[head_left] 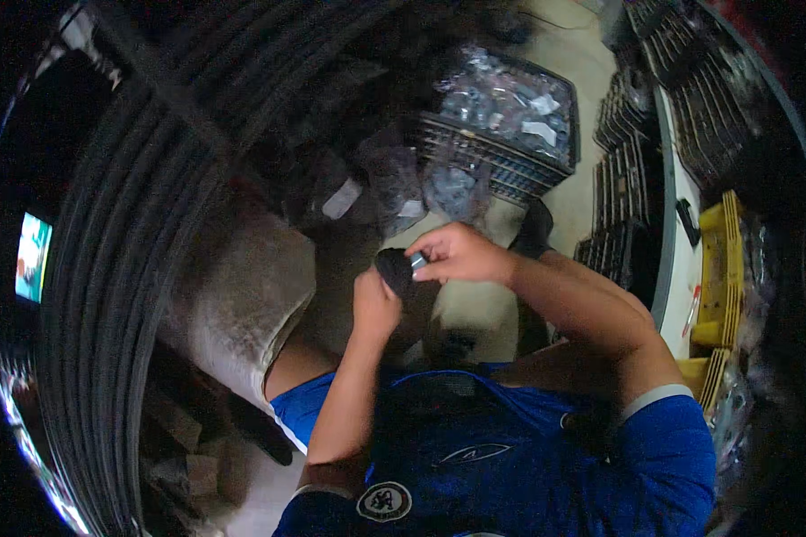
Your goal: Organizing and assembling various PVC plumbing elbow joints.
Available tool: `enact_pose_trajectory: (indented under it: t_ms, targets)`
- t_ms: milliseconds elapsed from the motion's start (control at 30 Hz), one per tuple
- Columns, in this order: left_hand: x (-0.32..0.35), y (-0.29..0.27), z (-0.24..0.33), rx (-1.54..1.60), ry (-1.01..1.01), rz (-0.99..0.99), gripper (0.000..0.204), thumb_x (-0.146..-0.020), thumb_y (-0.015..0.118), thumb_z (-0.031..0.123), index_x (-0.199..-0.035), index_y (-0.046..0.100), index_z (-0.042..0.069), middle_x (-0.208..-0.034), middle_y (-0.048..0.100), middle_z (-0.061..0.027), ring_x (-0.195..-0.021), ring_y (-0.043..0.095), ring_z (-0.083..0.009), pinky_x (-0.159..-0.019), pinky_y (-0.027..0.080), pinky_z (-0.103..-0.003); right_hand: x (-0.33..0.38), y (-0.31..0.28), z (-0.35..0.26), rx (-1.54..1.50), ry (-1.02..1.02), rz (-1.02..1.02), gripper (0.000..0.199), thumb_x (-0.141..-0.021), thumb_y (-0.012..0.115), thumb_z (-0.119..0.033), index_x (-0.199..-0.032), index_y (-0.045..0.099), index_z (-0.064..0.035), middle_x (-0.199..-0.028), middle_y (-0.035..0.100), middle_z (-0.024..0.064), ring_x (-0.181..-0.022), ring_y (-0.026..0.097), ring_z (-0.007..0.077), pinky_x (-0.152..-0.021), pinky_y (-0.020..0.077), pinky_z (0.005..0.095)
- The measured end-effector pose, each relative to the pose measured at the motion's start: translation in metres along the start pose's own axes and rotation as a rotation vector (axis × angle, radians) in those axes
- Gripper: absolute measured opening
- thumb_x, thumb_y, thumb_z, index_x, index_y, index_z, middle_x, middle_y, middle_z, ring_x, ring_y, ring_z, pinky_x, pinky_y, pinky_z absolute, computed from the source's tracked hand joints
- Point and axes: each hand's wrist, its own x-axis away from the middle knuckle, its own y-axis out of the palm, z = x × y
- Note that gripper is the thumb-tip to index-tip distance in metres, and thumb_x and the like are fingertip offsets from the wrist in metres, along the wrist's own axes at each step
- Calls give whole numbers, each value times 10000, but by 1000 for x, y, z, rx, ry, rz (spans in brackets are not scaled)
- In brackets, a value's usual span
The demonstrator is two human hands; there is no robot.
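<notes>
A small dark part (pixel 394 269) was gripped in the left hand (pixel 375 302) at lap level. It was pinched at its upper edge by the right hand (pixel 457 254). A black crate (pixel 510 166) of clear bags was positioned beyond.

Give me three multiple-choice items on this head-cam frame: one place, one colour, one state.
1. Where is the dark slatted plastic crate filled with clear plastic bags?
A. ahead of the hands, on the floor
B. on the person's lap
C. on the white table

2. What colour is the stack of plastic trays at the right?
A. red
B. yellow
C. green

3. What is the left hand doing?
A. resting flat on the knee
B. hanging free
C. gripping a small black rounded part

Answers: 1 A, the crate sits beyond both hands on the pale floor; 2 B, the trays are plainly yellow; 3 C, the left hand closes on the black part while the right hand pinches at its top.
</notes>
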Motion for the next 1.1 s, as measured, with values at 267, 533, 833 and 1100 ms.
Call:
enact_pose_trajectory:
  t_ms: [267, 533, 833, 1100]
  targets:
    - [-7, 22, -99, 326, -382, 178, 190, -935, 499, 113, -894, 605, -39, -836, 639, -255, -793, 626, -431, -714, 487, -459, -126, -76, 7, 134, 150, 39, 301, -871, 739, -212, -1080, 671, -7, -782, 668, 28, -619, 597, 78, -522, 482, 225]
    - [-39, -54, -44, 1089, -597, 175, 232, -966, 585, 256, -1022, 663, 45, -897, 679, -51, -762, 638, -172, -657, 509, -317, -144, -39, 124, 877, -16, 695, 256, -910, 671, -226, -949, 605, 17, -683, 611, 130, -560, 561, 271, -564, 456, 398]
    - [-40, -45, -67, 1351, -755, 303, 459, -960, 551, 439, -1247, 586, 82, -1151, 646, -72, -992, 624, -224, -815, 504, -368, 95, 85, 283, 1012, 80, 130, 317, -856, 597, -143, -1159, 551, -60, -1024, 545, 207, -899, 589, 411, -835, 493, 457]
    - [-39, -41, -53, 89, -269, -45, 488, -847, 608, 447, -1011, 638, -12, -920, 671, -238, -874, 638, -442, -758, 488, -462, 112, 67, 336, 624, 440, 215, 425, -905, 599, -317, -1211, 545, -27, -1117, 592, 218, -1022, 595, 364, -910, 461, 453]
